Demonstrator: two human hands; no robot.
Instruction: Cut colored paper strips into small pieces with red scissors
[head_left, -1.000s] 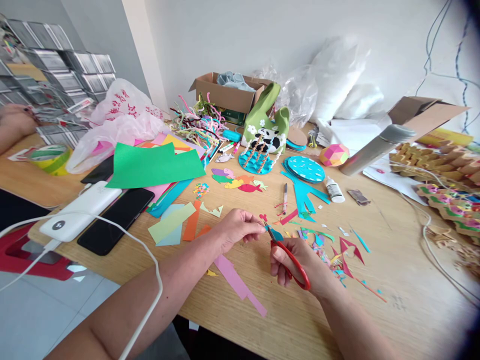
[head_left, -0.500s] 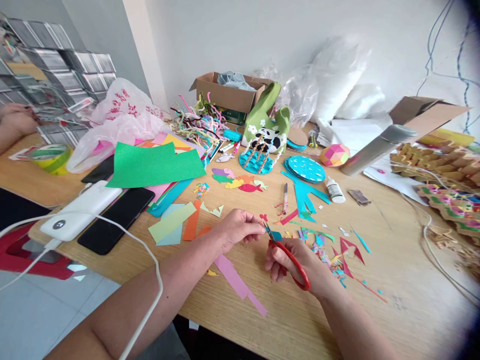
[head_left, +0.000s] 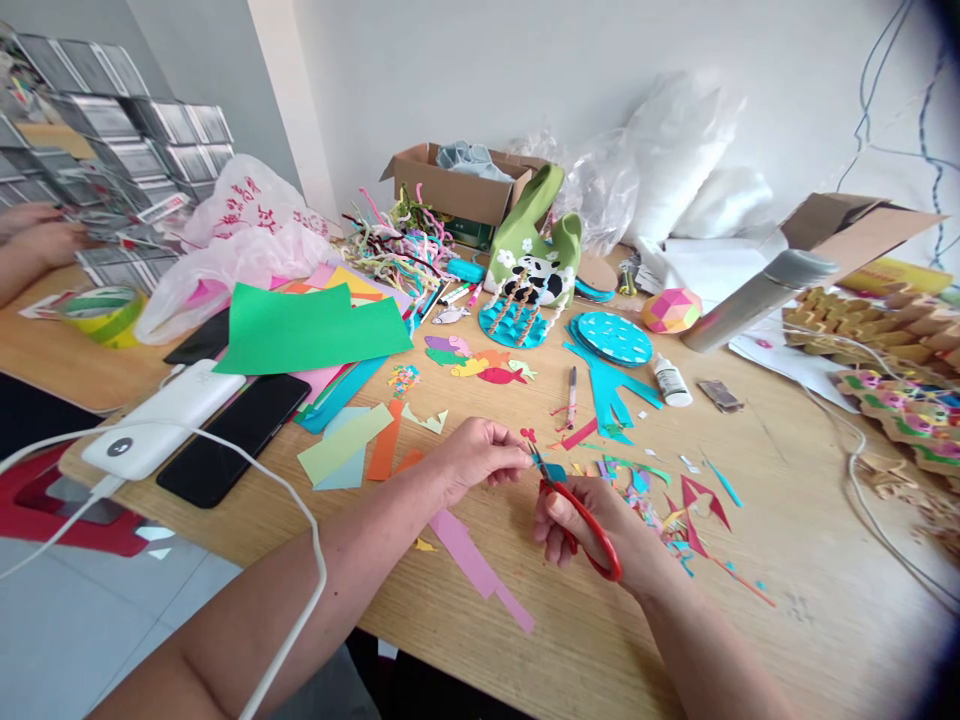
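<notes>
My right hand (head_left: 574, 520) grips red-handled scissors (head_left: 600, 545), their blades pointing up and to the left. Pinched in the fingertips of my left hand (head_left: 484, 460) is a small red paper piece (head_left: 527, 434), right at the scissor tips. Whether the blades are touching it I cannot make out. Just beyond the blades lies a scrap of teal paper (head_left: 555, 471). Bright paper scraps (head_left: 645, 485) are scattered to the right of my right hand. Several coloured paper fish (head_left: 499, 376) and a little heap of tiny paper bits (head_left: 404, 379) lie farther back.
Pink paper strips (head_left: 469, 560) lie before me. At left are green sheets (head_left: 315, 335), a black phone (head_left: 232, 440) and a white power bank (head_left: 161, 420) whose cable crosses my left arm. A glue bottle (head_left: 670, 382) and grey flask (head_left: 757, 300) stand at right. Another person's hands (head_left: 45, 235) show far left.
The scissor blades look slightly more closed near the red paper piece. Both my hands stay almost in place. The other person's hands at far left have shifted a little.
</notes>
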